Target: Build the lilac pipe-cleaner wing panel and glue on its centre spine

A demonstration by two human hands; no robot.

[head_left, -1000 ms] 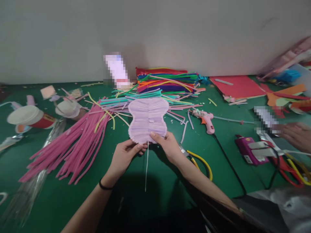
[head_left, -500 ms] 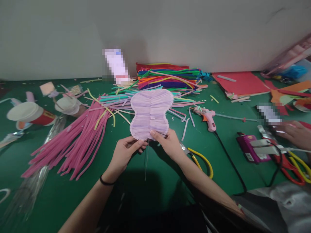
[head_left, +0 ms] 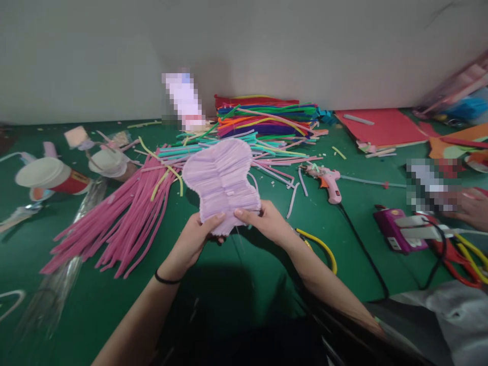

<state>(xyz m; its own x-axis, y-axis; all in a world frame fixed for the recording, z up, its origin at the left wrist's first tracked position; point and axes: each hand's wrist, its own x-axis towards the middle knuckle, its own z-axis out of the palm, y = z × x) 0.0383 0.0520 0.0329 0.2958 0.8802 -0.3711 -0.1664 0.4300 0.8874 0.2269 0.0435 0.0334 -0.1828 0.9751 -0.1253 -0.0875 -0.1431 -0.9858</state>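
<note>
Two cups, left side of frame. White cup with red band leans over, pale top toward camera; can't tell whether that's a lid or the inside. Second cup is just right of it, white top, brownish lower part; contents unclear. Small clear packet behind the second cup holds tiny pale bits, too small to identify. Clear bag at far upper right, something blue showing in its lower part.

Workpiece: lilac panel, center of frame, held up over the green table. Two wide lobes, pinched waist, tilted with its upper end toward the left. Surface is rows of soft strips running crosswise, a crease down the middle, fuzzy whitish edge. Small pale nub sits on the crease, lower half. Thin wire hangs below the bottom edge, blurred.

Grip: left hand pinches the bottom left edge, thumb on the front face, fingers mostly hidden behind. Right hand pinches the bottom right, thumb flat on the front, its fingers largely behind the panel. Both thumbs near each other, not touching.
</note>
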